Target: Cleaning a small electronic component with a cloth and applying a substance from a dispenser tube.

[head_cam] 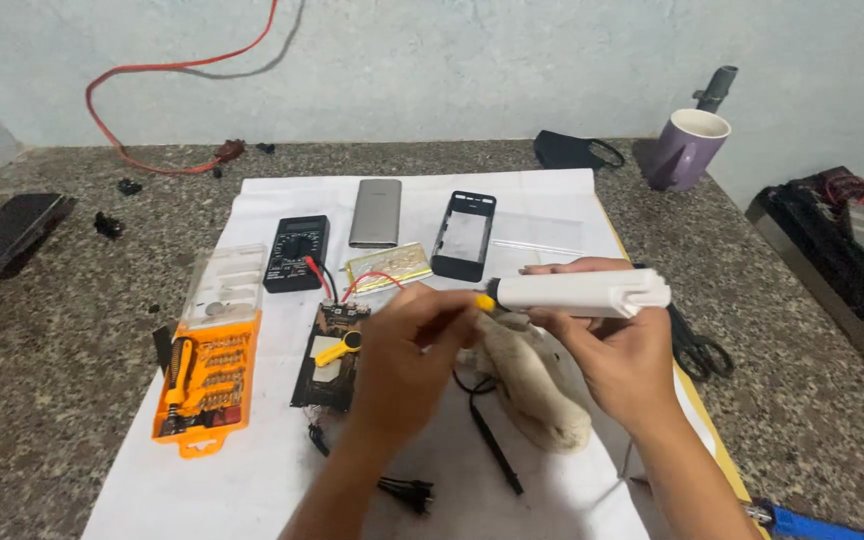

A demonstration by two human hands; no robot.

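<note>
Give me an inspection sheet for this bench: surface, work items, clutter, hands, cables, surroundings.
Surface: speckled stone counter with a white paper sheet over it.
Work items: white tool with a yellow tip, circuit board, beige cloth.
Clutter: orange bit set, multimeter, silver case, black frame, flat battery, scissors, purple mug, phone.
Hands: left hand at the tool's tip; right hand grips the tool's body.
Cables: red wire along the wall; black probe lead on the paper.
Surroundings: pale wall; black tray at right.
</note>
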